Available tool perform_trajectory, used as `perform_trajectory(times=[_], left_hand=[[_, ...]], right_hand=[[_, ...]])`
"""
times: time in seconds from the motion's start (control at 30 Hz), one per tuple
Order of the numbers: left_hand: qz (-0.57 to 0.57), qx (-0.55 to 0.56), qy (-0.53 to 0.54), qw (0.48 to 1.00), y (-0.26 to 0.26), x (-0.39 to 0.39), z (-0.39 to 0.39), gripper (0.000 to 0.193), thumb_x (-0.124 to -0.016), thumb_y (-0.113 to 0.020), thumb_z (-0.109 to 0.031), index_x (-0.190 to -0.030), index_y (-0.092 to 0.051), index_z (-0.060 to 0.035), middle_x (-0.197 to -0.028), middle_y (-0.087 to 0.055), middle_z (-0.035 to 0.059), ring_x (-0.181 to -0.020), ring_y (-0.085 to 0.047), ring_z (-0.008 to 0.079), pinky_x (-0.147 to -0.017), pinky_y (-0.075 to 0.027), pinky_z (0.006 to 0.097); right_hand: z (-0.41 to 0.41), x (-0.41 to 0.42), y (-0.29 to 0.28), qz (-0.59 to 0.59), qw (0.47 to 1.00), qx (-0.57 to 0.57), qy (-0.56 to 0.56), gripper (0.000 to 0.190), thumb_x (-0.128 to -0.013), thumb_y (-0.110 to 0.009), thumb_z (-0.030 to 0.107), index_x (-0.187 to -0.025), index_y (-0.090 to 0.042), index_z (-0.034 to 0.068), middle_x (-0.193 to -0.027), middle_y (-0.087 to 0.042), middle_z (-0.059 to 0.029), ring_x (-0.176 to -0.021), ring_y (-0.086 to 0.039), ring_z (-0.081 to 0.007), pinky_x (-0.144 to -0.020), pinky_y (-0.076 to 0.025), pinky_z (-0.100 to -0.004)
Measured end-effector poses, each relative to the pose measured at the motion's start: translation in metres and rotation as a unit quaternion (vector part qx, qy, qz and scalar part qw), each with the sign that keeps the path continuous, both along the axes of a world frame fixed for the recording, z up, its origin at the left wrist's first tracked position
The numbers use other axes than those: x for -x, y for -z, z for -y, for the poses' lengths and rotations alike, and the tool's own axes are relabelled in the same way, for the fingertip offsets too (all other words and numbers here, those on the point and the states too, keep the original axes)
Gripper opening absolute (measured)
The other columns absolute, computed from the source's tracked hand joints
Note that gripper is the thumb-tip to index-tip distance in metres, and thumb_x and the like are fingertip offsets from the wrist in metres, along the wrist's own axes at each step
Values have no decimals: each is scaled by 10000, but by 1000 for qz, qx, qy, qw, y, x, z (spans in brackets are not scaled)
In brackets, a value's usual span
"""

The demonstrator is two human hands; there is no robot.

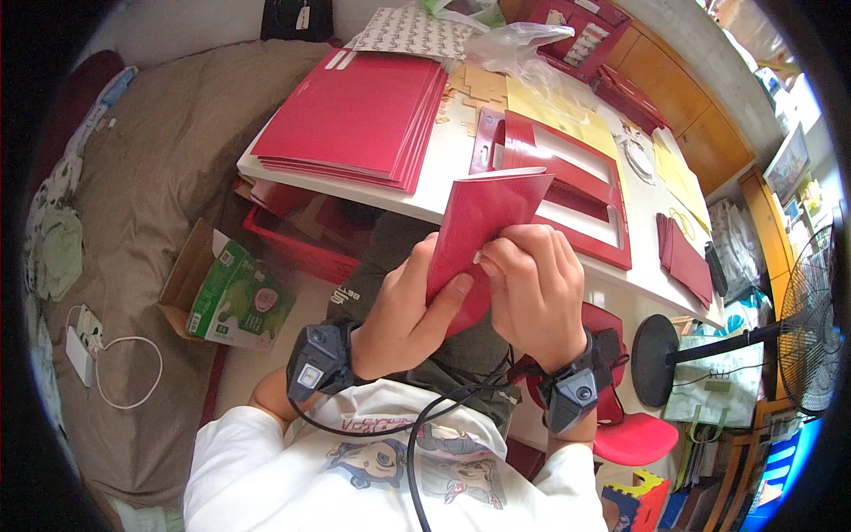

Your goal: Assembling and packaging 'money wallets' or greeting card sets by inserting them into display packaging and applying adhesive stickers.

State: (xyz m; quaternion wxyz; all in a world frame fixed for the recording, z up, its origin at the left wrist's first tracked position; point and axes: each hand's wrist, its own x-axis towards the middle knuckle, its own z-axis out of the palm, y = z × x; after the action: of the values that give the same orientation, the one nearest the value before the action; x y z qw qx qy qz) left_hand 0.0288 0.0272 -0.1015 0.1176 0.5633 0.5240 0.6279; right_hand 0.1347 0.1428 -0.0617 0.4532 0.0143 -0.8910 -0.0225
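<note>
A folded red card sheet is held up in front of my chest, its white inner side showing at the top edge. My left hand grips its left edge, thumb on the face. Against its lower right side, my right hand has bent fingers pressed to the card; how firmly they hold it cannot be told. Beyond the hands, a stack of large red card sheets lies at the table's left. A red frame-shaped card box piece with cut-out openings lies just behind the held card.
The white table also bears yellow sheets, a clear plastic bag and small dark red folded pieces. A green carton and a red bin stand left below. At right are a red chair and a black fan.
</note>
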Motion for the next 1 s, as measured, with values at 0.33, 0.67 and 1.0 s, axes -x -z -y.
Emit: perform_trajectory(times=[0.33,0.67,1.0], left_hand=[[3,1,-5,1000,3,-1,-1,342,-899,-494,-72,-1203,-387,44,-989,-567,202,-878,-596,309,-773,-461,358],[-10,-8,-6,1000,5,1,0,351,-902,-494,-74,-1209,-375,48,-992,-569,206,-869,-603,304,-764,-466,357],[-9,-9,-10,1000,3,2,0,344,-895,-500,-74,-1200,-383,35,-985,-567,205,-850,-602,300,-745,-467,360]], right_hand=[[1,-2,-3,48,997,-56,32,218,-646,-598,82,-854,-545,42,-804,-502,-44,-702,-535,-185,-593,-417,-309],[-5,2,3,35,999,-31,-25,234,-652,-607,55,-865,-515,27,-784,-484,-69,-691,-531,-217,-588,-426,-321],[-1,0,6,3,998,45,-38,278,-631,-615,5,-890,-515,26,-820,-516,-87,-691,-538,-241,-608,-448,-341]])
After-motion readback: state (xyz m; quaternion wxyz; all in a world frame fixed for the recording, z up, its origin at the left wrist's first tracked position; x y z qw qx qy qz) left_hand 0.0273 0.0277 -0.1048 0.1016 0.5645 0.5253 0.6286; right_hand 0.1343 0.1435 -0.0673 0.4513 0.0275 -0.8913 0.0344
